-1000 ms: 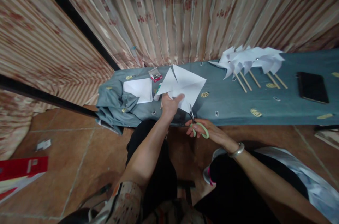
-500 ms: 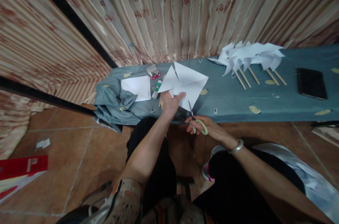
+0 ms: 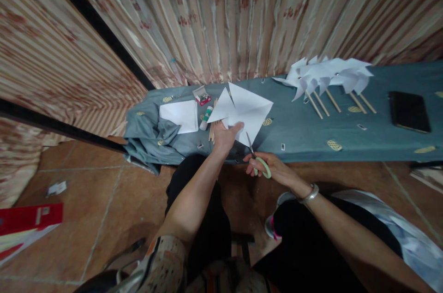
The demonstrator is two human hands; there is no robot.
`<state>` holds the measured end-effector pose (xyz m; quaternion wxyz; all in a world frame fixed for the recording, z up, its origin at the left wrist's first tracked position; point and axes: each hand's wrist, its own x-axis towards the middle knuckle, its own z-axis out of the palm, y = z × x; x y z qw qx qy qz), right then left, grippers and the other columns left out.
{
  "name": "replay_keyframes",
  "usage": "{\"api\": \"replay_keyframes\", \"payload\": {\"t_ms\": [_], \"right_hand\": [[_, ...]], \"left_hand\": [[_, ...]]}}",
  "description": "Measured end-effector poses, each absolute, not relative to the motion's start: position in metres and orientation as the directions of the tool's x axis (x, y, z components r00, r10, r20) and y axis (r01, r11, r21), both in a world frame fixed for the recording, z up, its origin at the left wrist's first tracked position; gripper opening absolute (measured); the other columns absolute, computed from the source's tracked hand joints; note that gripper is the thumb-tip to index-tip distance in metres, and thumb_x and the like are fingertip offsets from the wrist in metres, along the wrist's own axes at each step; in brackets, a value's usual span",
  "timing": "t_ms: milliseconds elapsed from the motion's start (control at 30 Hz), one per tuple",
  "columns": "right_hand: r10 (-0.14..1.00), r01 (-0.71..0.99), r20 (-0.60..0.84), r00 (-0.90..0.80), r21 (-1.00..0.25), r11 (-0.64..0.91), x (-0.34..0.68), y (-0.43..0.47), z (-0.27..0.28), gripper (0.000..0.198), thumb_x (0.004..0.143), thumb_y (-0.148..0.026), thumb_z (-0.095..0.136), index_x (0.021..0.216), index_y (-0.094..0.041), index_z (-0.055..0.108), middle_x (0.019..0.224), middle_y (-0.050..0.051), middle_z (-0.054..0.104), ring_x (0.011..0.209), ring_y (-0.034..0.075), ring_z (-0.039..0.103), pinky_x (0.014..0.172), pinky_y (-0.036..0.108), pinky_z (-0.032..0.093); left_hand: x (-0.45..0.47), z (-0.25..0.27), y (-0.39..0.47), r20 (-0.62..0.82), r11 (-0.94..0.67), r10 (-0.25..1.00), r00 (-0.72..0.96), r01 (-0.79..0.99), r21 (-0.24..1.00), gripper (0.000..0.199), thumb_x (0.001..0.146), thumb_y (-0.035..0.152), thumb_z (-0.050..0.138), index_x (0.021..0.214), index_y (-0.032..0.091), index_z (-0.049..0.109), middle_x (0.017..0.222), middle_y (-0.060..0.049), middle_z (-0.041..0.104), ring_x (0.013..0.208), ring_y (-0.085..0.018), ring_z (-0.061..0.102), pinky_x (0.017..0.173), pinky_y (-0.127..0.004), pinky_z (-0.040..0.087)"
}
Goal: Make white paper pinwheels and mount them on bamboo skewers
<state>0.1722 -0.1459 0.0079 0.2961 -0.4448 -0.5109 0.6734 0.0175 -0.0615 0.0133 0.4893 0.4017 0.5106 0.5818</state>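
Observation:
My left hand (image 3: pixel 224 136) pinches a square sheet of white paper (image 3: pixel 251 107) by its near left edge, thumb on top. Slits run in from its far and left corners toward the middle. In my right hand (image 3: pixel 265 166) is a pair of scissors (image 3: pixel 262 167) with light green handles, the blades at the paper's near corner. Just left of the paper lie a green and white glue stick (image 3: pixel 206 117), several wooden sticks (image 3: pixel 212 132) partly under my left hand, and a small open red box (image 3: pixel 201 95) of metal bits.
A stack of white paper (image 3: pixel 180 115) lies at the left of the cloth-covered bench (image 3: pixel 301 140). Several white paper pinwheels (image 3: pixel 325 76) on sticks rest at the right, with a black tablet-like object (image 3: pixel 409 111) beyond. A curtain (image 3: pixel 238 20) hangs behind.
The scissors' handles have come a little closer together, with the blades still at the paper's near corner. The paper and my left hand stay almost in place; the view shifts slightly.

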Motion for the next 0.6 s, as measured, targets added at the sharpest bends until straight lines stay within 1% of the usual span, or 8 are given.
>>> {"api": "replay_keyframes", "payload": {"t_ms": [133,300,367,500,600], "right_hand": [[0.860,0.052,-0.287,-0.422,-0.955,-0.293,0.170,-0.147,0.006,0.041,0.072,-0.057,0.072,0.084,-0.018,0.067,0.066,0.001,0.069,0.056,0.011,0.061,0.051,0.021,0.045],[0.865,0.052,-0.290,-0.410,-0.954,-0.295,0.169,-0.147,0.006,0.042,0.071,-0.057,0.072,0.084,-0.018,0.067,0.064,0.000,0.068,0.054,0.010,0.060,0.049,0.021,0.044],[0.866,0.063,-0.295,-0.403,-0.953,-0.296,0.168,-0.147,0.007,0.042,0.071,-0.057,0.072,0.084,-0.018,0.067,0.063,0.000,0.068,0.053,0.010,0.060,0.048,0.021,0.043],[0.874,0.063,-0.290,-0.391,-0.955,-0.289,0.167,-0.147,0.006,0.042,0.070,-0.058,0.072,0.083,-0.018,0.067,0.061,0.000,0.067,0.051,0.011,0.058,0.048,0.022,0.043],[0.875,0.070,-0.286,-0.390,-0.957,-0.282,0.166,-0.147,0.005,0.043,0.070,-0.059,0.072,0.083,-0.017,0.066,0.060,0.000,0.066,0.051,0.010,0.057,0.048,0.022,0.042]], "left_hand": [[0.016,0.008,-0.057,-0.028,-0.007,0.978,-0.208,-0.168,0.986,0.033,0.055,0.023,0.081,0.085,0.015,0.070,0.082,-0.003,0.072,0.078,-0.019,0.066,0.078,-0.031,0.052],[0.014,0.002,-0.053,-0.049,0.011,0.972,-0.229,-0.164,0.986,0.042,0.053,0.022,0.082,0.093,0.017,0.070,0.087,-0.003,0.073,0.089,-0.021,0.067,0.085,-0.033,0.051],[0.014,0.002,-0.052,-0.039,0.000,0.972,-0.232,-0.166,0.986,0.041,0.053,0.022,0.082,0.092,0.017,0.070,0.089,-0.004,0.073,0.089,-0.021,0.067,0.086,-0.033,0.051],[0.014,0.002,-0.053,-0.002,-0.033,0.976,-0.217,-0.160,0.987,0.033,0.055,0.025,0.080,0.085,0.016,0.070,0.089,-0.005,0.073,0.084,-0.020,0.066,0.083,-0.033,0.051],[0.014,0.002,-0.052,-0.010,-0.024,0.974,-0.226,-0.146,0.989,0.033,0.054,0.025,0.080,0.085,0.016,0.070,0.088,-0.005,0.073,0.085,-0.021,0.066,0.084,-0.033,0.051]]}}
